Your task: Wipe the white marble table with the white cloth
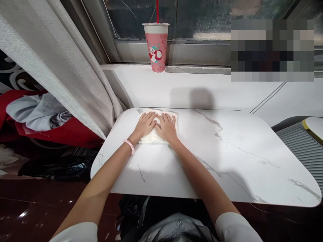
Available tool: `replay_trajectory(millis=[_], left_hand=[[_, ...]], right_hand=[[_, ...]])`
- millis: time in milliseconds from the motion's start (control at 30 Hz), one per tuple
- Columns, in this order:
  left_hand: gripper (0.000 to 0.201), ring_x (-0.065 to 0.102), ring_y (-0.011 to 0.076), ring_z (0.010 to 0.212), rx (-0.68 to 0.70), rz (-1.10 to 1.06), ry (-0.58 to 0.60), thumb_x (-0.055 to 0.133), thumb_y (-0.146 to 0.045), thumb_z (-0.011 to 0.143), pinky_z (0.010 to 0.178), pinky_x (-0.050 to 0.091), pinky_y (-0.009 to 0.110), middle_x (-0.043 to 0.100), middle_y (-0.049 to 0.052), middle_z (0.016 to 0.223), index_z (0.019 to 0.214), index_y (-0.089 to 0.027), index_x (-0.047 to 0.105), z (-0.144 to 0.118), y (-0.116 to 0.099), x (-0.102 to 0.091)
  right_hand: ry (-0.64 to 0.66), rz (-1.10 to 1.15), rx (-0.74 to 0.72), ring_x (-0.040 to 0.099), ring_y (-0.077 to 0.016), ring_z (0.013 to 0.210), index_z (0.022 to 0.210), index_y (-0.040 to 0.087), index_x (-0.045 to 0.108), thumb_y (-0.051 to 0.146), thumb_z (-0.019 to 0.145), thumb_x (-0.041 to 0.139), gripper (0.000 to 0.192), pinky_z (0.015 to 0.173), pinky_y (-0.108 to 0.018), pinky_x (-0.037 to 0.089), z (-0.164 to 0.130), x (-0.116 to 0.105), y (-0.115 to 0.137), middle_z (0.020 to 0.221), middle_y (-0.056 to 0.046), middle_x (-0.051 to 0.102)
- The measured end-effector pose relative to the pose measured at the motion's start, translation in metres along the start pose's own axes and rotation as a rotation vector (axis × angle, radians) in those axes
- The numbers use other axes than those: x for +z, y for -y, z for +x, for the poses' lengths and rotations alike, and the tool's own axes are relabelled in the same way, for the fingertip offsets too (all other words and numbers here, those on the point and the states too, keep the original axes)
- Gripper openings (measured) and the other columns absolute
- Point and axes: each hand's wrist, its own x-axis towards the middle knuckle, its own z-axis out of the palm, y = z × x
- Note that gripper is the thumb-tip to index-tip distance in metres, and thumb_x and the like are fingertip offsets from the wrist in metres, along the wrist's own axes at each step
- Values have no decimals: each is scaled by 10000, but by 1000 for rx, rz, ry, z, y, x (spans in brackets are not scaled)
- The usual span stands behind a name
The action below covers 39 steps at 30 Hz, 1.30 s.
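Both hands, the left hand (145,125) and right hand (166,127), press flat with open grip on a white cloth (153,137) at the table's (227,161) far left corner. They hide most of the cloth.

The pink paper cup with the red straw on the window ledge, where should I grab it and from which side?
Probably grip the pink paper cup around its tapered middle, coming from the front. It stands upright with the window frame right behind it, and the red straw and white lid block a top grasp.
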Motion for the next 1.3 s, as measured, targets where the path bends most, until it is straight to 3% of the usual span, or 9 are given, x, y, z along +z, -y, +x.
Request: replay_trajectory(millis=[233, 400, 633, 733, 867, 1000, 1200, 1300], left_hand=[[457, 409, 197, 1382, 19, -16, -24, 290, -302, 977, 1203, 220, 449, 511, 73, 1464, 1356, -194, 521, 43, 21, 5], [467, 419, 208, 1376, 43, 56, -10, 278, -293, 983, 1194, 235, 460, 508, 98, 1466, 1374, -166, 502, 54, 43, 4], [496, 424, 217, 1377, -16, 113, 4, 255, -315, 981, 1181, 258, 459, 509, 115, 1465, 1379, -148, 499, 29, 94, -21], [493, 434, 220, 1371, -68, 141, -9, 260, -304, 974, 1174, 272, 463, 514, 117, 1460, 1371, -147, 508, 7, 104, -31], [491, 427, 231, 1378, -135, 190, -51, 263, -305, 976, 1174, 267, 465, 509, 123, 1464, 1372, -142, 502, -25, 89, -34], [484, 417, 228, 1388, -123, 179, -62, 252, -309, 986, 1180, 257, 459, 503, 118, 1470, 1376, -160, 495, -66, 59, -34], [479, 424, 274, 1387, -98, 196, -146, 259, -322, 1009, 1165, 273, 522, 494, 138, 1473, 1433, -184, 430, -169, -7, -37], [487, 406, 263, 1402, -96, 214, -177, 297, -302, 1013, 1168, 273, 505, 497, 112, 1476, 1494, -236, 341, -220, -37, -39]], right_hand=[[-45, -64, 35, 342, -276, 1378, 1290, 156, 541, 265, 963, 399, 374, 1166, -567, 113, 40, 11, -8, 1439, -145, 487], [-61, -54, 14, 380, -278, 1343, 1268, 148, 564, 260, 957, 413, 364, 1168, -539, 131, 65, 22, -5, 1390, -136, 536], [-31, -40, -84, 354, -300, 1371, 1310, 106, 540, 270, 962, 418, 403, 1175, -553, 128, 81, 51, 40, 1432, -165, 504], [2, -21, -130, 345, -304, 1384, 1311, 106, 543, 264, 962, 418, 403, 1177, -563, 133, 78, 59, 59, 1460, -164, 481], [42, 0, -185, 363, -280, 1382, 1298, 125, 560, 259, 968, 411, 385, 1193, -537, 131, 57, 56, 69, 1460, -139, 492], [51, -1, -195, 338, -290, 1406, 1332, 102, 535, 261, 976, 395, 414, 1198, -542, 126, 10, 40, 75, 1482, -155, 465], [102, 136, -243, 308, -278, 1433, 1305, 185, 558, 276, 939, 459, 389, 1179, -645, -46, -93, 3, 92, 1482, -119, 473], [126, 233, -233, 250, -262, 1467, 1288, 216, 569, 287, 914, 496, 388, 1192, -624, -46, -141, -13, 102, 1500, -86, 456]])
